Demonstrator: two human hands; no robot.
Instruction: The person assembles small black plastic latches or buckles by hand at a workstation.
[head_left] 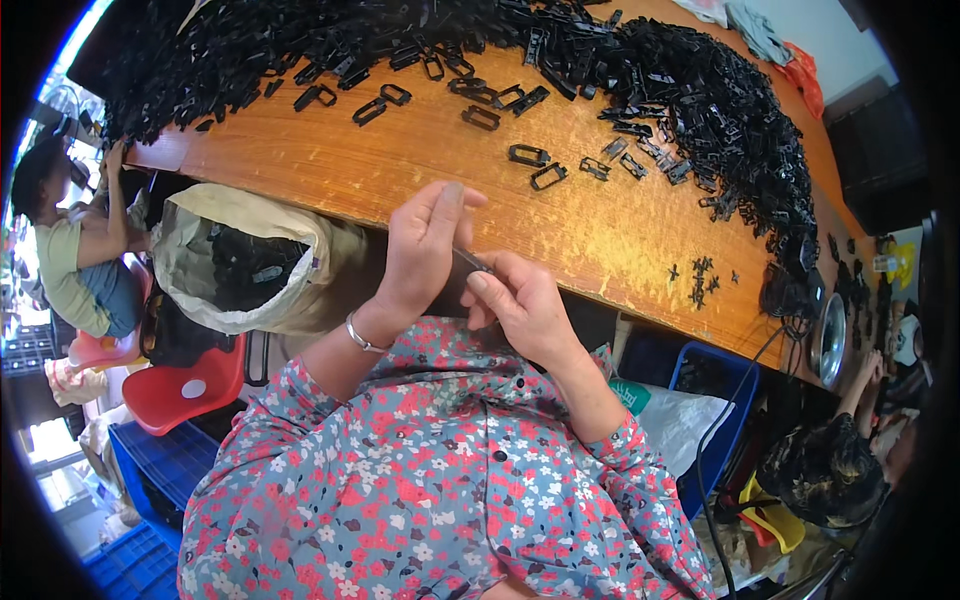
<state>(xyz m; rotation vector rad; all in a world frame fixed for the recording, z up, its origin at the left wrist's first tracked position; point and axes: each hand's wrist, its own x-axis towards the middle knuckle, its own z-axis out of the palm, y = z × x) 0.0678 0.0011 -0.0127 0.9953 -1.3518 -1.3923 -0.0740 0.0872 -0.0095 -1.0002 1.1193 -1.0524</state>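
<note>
**Two-handed hold**

Head view: at centre, I see the left hand and right hand closed on a slim, dark piece between them. From ten to two o'clock, small black plastic parts heap a brown wooden table.

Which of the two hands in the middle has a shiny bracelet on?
The left hand: a silver bracelet circles its wrist. The right hand has none.

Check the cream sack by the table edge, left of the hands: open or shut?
The cream sack is open: its rim spreads wide, and dark contents show inside. How full it is, I cannot tell.
</note>
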